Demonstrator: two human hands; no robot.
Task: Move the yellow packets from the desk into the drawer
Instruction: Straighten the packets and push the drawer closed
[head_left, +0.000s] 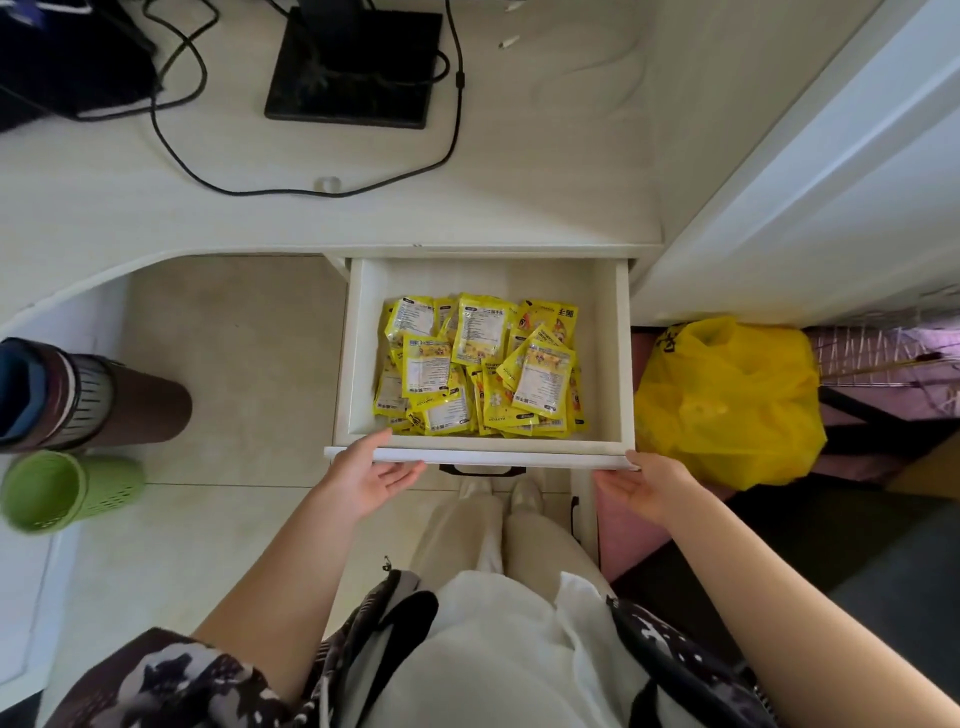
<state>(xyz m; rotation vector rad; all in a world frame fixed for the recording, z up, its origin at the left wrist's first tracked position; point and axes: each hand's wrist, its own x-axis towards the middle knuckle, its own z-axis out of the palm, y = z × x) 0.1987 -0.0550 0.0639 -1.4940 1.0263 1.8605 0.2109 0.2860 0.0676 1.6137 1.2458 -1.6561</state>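
Observation:
A white drawer (618, 343) stands pulled out from under the white desk (519, 197). Several yellow packets (480, 366) lie in a loose pile inside it, filling the middle and near part. My left hand (371, 478) rests against the left end of the drawer's front panel, thumb on the top edge, fingers apart beneath. At the right end of the same panel my right hand (647, 486) touches the front with its palm up and fingers spread. Neither hand holds a packet. No yellow packet shows on the desk top.
A black monitor base (353, 73) and black cables (457, 104) sit on the desk. On the floor left are a brown bin (130, 400) and a green bin (67, 488). A yellow plastic bag (727, 405) lies right of the drawer, beside a white cabinet side (805, 182).

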